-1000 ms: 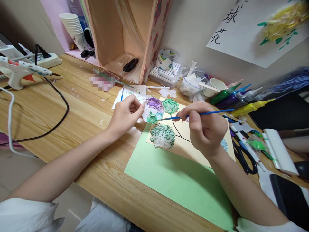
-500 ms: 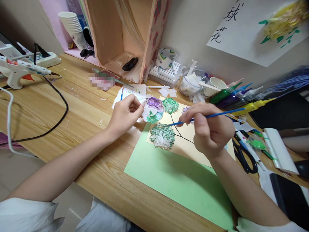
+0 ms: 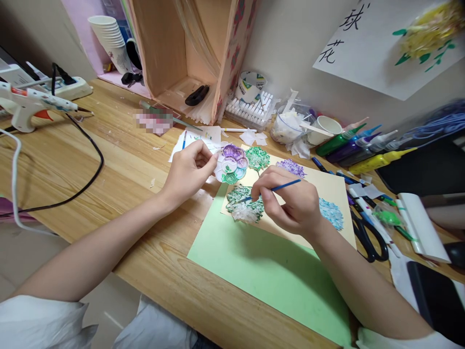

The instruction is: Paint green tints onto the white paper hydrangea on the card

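A flower-shaped paint palette (image 3: 232, 164) with purple, blue and green paint is pinched at its left edge by my left hand (image 3: 191, 169). My right hand (image 3: 288, 201) grips a thin blue paintbrush (image 3: 286, 185), its tip on the dark green and white textured flower (image 3: 245, 203) at the left of a cream sheet (image 3: 319, 182). That sheet also bears a green flower (image 3: 257, 157), a purple one (image 3: 290, 167) and a light blue one (image 3: 331, 214). Under it lies a light green sheet (image 3: 261, 276).
Black scissors (image 3: 368, 237), markers and paint bottles (image 3: 341, 140) crowd the right. Behind are a tub of white scraps (image 3: 288, 128), a paper cup (image 3: 327, 127) and an open box (image 3: 181, 48). A glue gun (image 3: 29, 106) and its cable sit at left.
My right hand has moved left and slightly down with the brush, whose tip is lower on the dark green flower. The purple and light blue flowers show more. My left hand is nearly still.
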`<state>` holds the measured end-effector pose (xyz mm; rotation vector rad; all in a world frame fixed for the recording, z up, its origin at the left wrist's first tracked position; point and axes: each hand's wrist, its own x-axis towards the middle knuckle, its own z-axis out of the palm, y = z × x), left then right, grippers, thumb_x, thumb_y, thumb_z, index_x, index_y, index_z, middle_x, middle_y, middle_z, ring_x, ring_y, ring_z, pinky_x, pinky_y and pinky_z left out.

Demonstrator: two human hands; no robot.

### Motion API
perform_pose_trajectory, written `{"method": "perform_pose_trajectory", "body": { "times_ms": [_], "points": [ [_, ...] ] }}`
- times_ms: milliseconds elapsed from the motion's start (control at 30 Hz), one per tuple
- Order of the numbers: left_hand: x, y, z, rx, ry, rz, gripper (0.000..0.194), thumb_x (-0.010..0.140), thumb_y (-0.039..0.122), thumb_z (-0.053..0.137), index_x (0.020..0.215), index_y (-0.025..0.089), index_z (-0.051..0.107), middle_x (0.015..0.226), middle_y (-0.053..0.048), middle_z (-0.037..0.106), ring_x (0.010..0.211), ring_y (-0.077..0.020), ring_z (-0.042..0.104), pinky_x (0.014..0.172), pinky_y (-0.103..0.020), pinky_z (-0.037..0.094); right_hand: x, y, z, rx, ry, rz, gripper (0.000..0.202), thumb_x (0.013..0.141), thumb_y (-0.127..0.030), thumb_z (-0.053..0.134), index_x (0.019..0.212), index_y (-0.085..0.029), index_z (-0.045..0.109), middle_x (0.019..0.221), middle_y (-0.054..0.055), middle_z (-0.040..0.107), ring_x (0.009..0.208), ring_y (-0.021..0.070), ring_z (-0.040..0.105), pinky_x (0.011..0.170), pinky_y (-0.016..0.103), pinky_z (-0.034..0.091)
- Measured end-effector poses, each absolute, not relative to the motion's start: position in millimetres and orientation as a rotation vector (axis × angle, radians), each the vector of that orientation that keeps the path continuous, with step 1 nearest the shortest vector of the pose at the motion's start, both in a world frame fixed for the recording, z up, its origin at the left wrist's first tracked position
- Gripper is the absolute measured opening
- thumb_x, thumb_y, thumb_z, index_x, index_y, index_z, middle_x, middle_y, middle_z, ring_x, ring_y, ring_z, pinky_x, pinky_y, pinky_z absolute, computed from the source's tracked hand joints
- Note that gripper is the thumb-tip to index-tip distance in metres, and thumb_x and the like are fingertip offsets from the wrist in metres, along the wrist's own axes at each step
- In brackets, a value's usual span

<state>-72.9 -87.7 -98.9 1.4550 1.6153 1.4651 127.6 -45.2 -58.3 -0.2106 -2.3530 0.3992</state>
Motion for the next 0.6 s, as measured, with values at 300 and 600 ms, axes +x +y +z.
{"method": "perform_pose_trajectory", "body": {
  "times_ms": [300, 600],
  "points": [
    [-72.8, -87.7, -100.1, 1.459, 1.609, 1.468, 0.022, 0.082, 0.032, 0.063, 0.07, 0.019, 0.05, 0.063, 0.002, 0.06, 0.057, -0.0118, 0.063, 0.053, -0.022, 0.049, 128.4, -45.7, -55.5, -0.204, -2.369, 0.338, 0.018, 0.083, -0.006, 0.045, 0.073, -0.018, 0.053, 0.059, 0.001, 0.056, 0.054, 0.0115, 0.048, 0.052, 0.025, 0.042],
    [-72.2, -88.1, -99.7, 1.446, 1.614, 1.464, 0.022, 0.082, 0.031, 0.063, 0.069, 0.019, 0.049, 0.062, 0.002, 0.06, 0.056, -0.0121, 0.063, 0.053, -0.022, 0.048, 128.7, -45.9, -53.1, -0.216, -2.37, 0.307, 0.02, 0.083, -0.005, 0.044, 0.071, -0.019, 0.052, 0.058, 0.001, 0.056, 0.054, 0.0115, 0.049, 0.051, 0.025, 0.042]
  ]
}}
